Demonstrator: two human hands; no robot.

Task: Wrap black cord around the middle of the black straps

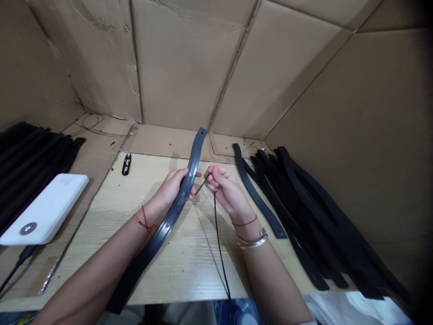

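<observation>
My left hand (174, 185) is wrapped around a long, curved black strip (169, 216), which slants from the table's front edge up towards the back. A small hole shows near its far end. Just right of it, my right hand (221, 184) pinches a thin black cord (218, 234). A short length of the cord runs from the right fingertips to the left fingers behind the strip. The longer part hangs down past the table's front edge. Where the cord meets the strip is hidden.
Several black strips (304, 207) lie piled on the right, one (257, 194) a little apart. More dark strips (30, 158) are stacked at left, beside a white power bank (50, 207) with a cable. Small black thread snips (126, 164) lie behind my left hand. Cardboard walls (189, 58) enclose the table.
</observation>
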